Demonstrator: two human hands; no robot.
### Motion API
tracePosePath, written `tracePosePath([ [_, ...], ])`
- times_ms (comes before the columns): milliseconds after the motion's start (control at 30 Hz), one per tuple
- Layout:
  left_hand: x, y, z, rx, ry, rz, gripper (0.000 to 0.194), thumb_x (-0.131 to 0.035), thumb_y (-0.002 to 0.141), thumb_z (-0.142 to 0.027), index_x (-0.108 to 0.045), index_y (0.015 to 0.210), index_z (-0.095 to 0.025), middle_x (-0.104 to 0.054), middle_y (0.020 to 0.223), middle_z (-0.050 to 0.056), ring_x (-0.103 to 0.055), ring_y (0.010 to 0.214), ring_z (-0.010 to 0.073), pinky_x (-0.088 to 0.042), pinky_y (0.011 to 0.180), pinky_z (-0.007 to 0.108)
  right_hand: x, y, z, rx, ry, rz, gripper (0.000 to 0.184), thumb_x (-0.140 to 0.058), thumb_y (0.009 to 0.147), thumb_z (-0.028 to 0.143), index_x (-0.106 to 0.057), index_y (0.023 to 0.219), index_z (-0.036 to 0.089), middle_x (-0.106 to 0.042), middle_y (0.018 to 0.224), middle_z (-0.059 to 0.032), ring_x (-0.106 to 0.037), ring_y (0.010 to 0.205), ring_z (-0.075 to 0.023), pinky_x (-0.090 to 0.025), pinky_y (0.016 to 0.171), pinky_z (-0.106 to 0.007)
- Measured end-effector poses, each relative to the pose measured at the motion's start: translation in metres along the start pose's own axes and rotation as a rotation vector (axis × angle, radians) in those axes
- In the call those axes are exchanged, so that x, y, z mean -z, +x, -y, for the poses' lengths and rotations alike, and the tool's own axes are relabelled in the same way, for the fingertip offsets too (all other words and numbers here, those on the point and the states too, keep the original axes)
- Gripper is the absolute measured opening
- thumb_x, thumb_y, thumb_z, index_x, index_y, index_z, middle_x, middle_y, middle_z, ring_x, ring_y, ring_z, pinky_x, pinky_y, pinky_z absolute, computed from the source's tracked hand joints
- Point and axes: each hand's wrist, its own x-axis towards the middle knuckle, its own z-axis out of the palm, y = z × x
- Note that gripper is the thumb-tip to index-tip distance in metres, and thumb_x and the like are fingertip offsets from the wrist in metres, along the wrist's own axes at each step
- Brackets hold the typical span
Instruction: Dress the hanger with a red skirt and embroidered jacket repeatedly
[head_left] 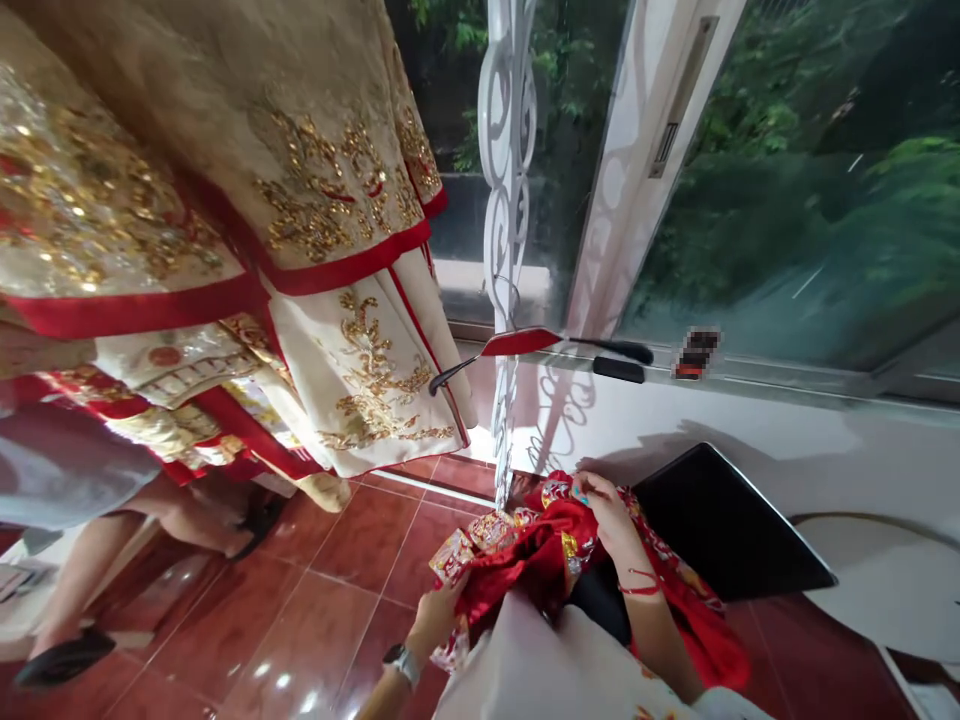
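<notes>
You get glare on the near-left floor [292, 630], curly shadows across the far wall [559, 405], pixelation at right.

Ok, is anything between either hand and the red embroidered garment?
Nothing visible: the left hand and right hand both touch the red embroidered garment directly. The white scrolled stand rises beyond it, not between.

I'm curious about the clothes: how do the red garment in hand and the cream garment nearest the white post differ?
The red garment lies bunched; the cream garment hangs down. The red garment's base is red; the cream garment's is pale with red edging. Both carry ornate decoration.
</notes>
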Motion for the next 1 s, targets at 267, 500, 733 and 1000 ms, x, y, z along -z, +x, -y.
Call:
tracePosePath([
  [267, -0.046, 0.012, -0.048, 0.222, -0.119, -0.156, 0.09, -0.052, 0.076, -0.01, -0.03, 0.161, -0.029, -0.038, 0.161, 0.014, -0.058, 0.13, 0.0344, -0.052, 0.099, 0.043, 0.003, -0.054, 0.046, 0.042, 0.055, 0.064, 0.014, -0.06, 0.063, 0.024, -0.048, 0.057, 0.022, -0.044, 0.057, 0.0032, -0.037, 0.057, -0.013, -0.031, 0.055, -0.027],
  [500, 0.037, 0.022, -0.027, 0.02, -0.733, -0.32, 0.064, -0.042, 0.061, -0.006, -0.071, 0.118, -0.007, -0.076, 0.11, 0.013, -0.07, 0.11, 0.0253, -0.053, 0.104, 0.04, 0.031, -0.067, 0.067, -0.044, 0.073, 0.007, 0.013, -0.066, 0.056, 0.021, -0.054, 0.059, 0.021, -0.047, 0.061, 0.0036, -0.038, 0.057, -0.0113, -0.029, 0.054, -0.025],
  [733, 0.145, -0.058, -0.028, -0.311, -0.498, -0.543, 0.073, -0.045, 0.061, -0.005, -0.071, 0.128, -0.018, -0.061, 0.139, 0.01, -0.055, 0.134, 0.0265, -0.04, 0.118, 0.046, 0.077, -0.093, 0.089, -0.03, 0.08, -0.005, 0.017, -0.069, 0.061, 0.025, -0.053, 0.065, 0.025, -0.037, 0.057, 0.0048, -0.031, 0.048, -0.0117, -0.023, 0.047, -0.027],
  [1000, 0.164, -0.122, -0.039, -0.385, -0.229, -0.628, 0.08, -0.041, 0.07, 0.0, -0.054, 0.147, -0.018, -0.048, 0.155, 0.01, -0.043, 0.146, 0.0261, -0.035, 0.123, 0.042, 0.101, -0.091, 0.012, -0.005, -0.591, 0.724, 0.038, -0.069, 0.066, 0.016, -0.073, 0.102, 0.028, -0.063, 0.083, -0.0002, -0.057, 0.073, -0.0173, -0.046, 0.072, -0.028],
])
